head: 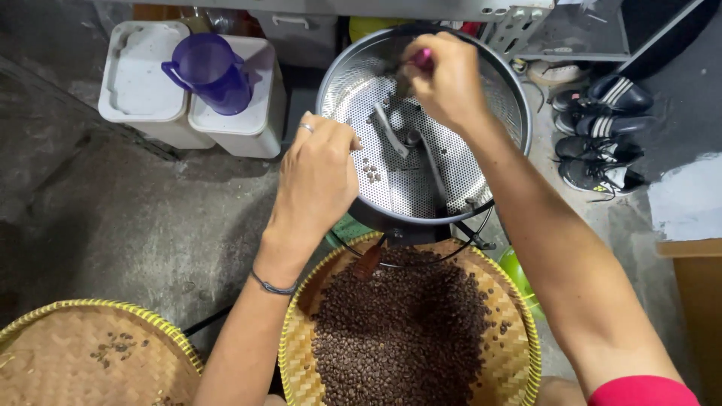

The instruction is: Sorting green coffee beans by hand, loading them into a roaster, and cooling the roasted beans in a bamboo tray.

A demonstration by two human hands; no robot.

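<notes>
A round perforated metal pan (502, 98) with stirring arms at its centre holds a few dark roasted coffee beans (371, 173). My right hand (445, 79) is inside the pan at its far side, closed on a small pink-handled brush (423, 57). My left hand (320, 177) grips the pan's near left rim, a ring on one finger. Below the pan sits a woven bamboo tray (519, 353) heaped with brown coffee beans (402, 331).
A second woven tray (68, 361) with a few beans lies at the bottom left. Two white lidded tubs (139, 83) carry a purple jug (210, 71) at the upper left. Dark shoes (602, 128) stand at the right on the concrete floor.
</notes>
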